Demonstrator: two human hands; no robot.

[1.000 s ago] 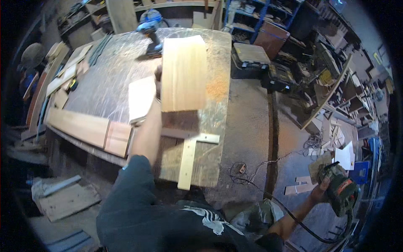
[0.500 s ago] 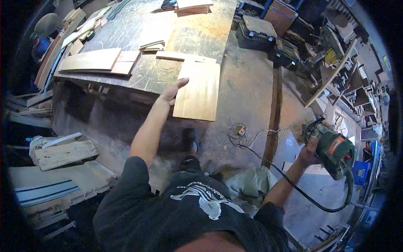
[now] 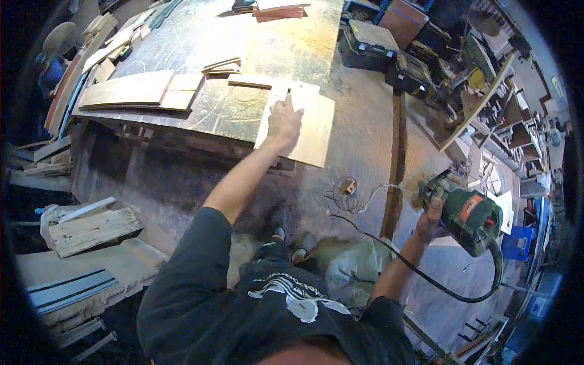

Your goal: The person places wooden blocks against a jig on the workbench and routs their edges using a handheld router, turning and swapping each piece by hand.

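Note:
My left hand [image 3: 285, 123] lies on top of a pale wooden board [image 3: 314, 137] at the table's near right corner, its fingers stretched out and spread. The board sits askew, and its near end reaches past the table edge. Beside it, a narrow wooden strip [image 3: 249, 80] lies on the table. Off to the right, my right hand [image 3: 433, 220] grips a green corded power tool, which looks like a router [image 3: 469, 213], near its metal base. The tool is held up in the air over the floor, tilted on its side. A black cord [image 3: 426, 277] loops down from its rear end.
The scuffed worktable [image 3: 225, 125] carries several boards [image 3: 125, 89] and a small stack of strips [image 3: 221, 66]. Black tool cases [image 3: 371, 42] stand beyond it to the right. On the floor lie a plug on a wire [image 3: 348, 185] and a pale sack [image 3: 353, 264]. Scrap wood [image 3: 94, 231] is at left.
My left hand has moved right, from the board's left edge onto its top. The board has turned, with its near end swung right. The router has shifted slightly left in my right hand.

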